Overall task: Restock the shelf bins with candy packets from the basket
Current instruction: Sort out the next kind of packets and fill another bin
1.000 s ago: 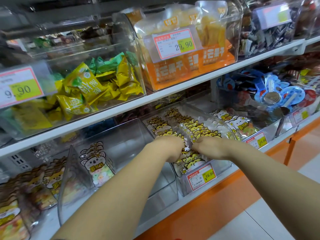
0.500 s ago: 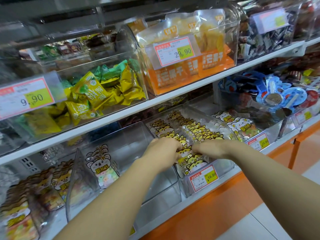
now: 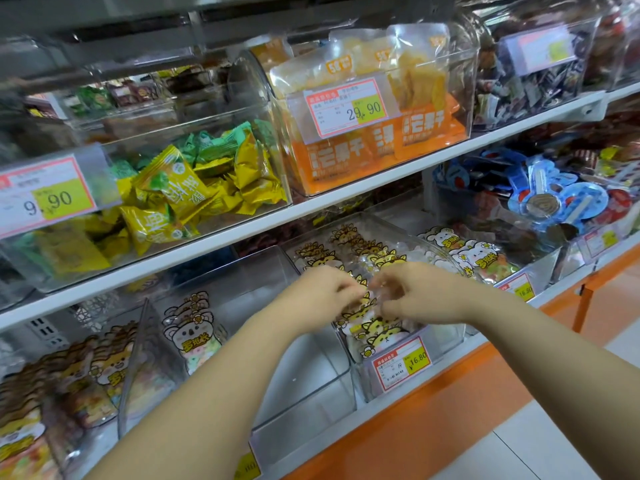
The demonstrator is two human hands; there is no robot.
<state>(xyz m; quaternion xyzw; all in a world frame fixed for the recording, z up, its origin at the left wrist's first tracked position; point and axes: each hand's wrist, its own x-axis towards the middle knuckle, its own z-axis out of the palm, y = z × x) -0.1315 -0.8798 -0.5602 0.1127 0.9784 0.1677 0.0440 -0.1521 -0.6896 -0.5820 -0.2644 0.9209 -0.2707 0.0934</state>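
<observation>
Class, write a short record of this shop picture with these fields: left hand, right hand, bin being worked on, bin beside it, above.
Left hand: left hand over the cat-face packets, fingers curled onto them; grip unclear
Right hand: right hand on the same packets, fingers curled; grip unclear
Bin being worked on: clear bin with the 16.80 tag, packets standing in rows
Bin beside it: left neighbour bin, mostly bare, koala packets at its left end
Above: shelf with yellow packets and orange packets
</observation>
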